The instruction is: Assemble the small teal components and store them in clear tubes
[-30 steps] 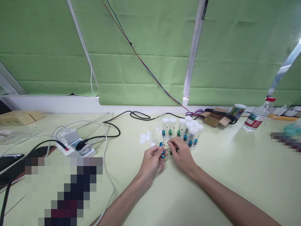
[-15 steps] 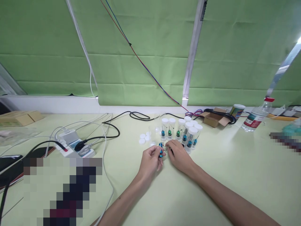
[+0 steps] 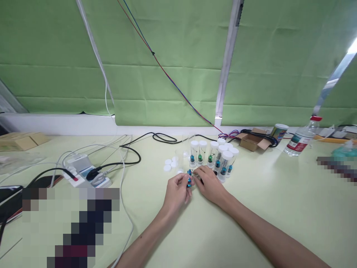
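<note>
Between the thumb and fingers of my left hand (image 3: 176, 189) is a small shiny blue metal part (image 3: 189, 181) with a thin stem. Close beside it on the right, my right hand (image 3: 209, 183) has its fingers bent together, knuckles up; what they hold, if anything, is hidden. Another small blue piece (image 3: 189, 172) shows just above the fingers of my left hand. Behind my hands stand several clear tubes (image 3: 194, 149) with white caps, each with a blue or green part inside. Loose white caps (image 3: 167, 168) lie to the left of an uncapped clear tube (image 3: 179, 158).
At the left is a white power strip (image 3: 83, 173) with plugs and trailing cables. A black cable (image 3: 164, 139) loops along the back. To the right are an open cardboard box (image 3: 252, 141), a printed canister (image 3: 279, 133) and a red-capped water bottle (image 3: 302, 137).
The view has shifted slightly. My right hand's fingertips have come a little closer to the blue part, which my left hand still grips.
</note>
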A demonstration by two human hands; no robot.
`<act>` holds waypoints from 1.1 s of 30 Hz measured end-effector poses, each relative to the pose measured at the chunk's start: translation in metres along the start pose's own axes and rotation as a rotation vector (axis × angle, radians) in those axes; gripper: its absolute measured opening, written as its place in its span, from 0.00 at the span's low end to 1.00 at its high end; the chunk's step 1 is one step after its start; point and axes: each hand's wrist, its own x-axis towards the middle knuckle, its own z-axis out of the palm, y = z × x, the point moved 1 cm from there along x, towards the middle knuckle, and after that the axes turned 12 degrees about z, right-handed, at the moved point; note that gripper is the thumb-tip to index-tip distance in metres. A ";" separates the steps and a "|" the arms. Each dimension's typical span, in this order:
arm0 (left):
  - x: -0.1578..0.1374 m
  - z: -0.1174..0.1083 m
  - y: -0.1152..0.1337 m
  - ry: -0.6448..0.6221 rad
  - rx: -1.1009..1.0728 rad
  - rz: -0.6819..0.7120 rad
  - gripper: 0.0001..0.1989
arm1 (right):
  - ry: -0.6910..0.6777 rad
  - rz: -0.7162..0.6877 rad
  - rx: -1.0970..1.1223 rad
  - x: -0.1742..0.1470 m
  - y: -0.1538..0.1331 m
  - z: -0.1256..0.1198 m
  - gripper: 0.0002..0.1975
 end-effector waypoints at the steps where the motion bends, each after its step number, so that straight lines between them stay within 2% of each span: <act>1: 0.000 0.000 -0.001 0.001 0.002 0.006 0.17 | 0.006 -0.001 0.001 0.000 0.000 0.001 0.05; 10: 0.000 0.000 -0.002 0.004 0.000 0.018 0.18 | 0.047 0.037 -0.085 0.005 -0.001 0.013 0.01; 20: -0.001 0.000 -0.002 0.005 0.008 0.019 0.17 | 0.082 0.036 -0.179 0.005 -0.005 0.015 0.05; 27: -0.001 0.000 -0.002 -0.014 0.017 0.034 0.16 | 0.080 0.078 -0.208 0.005 -0.008 0.014 0.02; 33: 0.000 0.001 -0.002 -0.014 0.014 0.031 0.17 | 0.071 0.079 -0.254 0.006 -0.012 0.014 0.05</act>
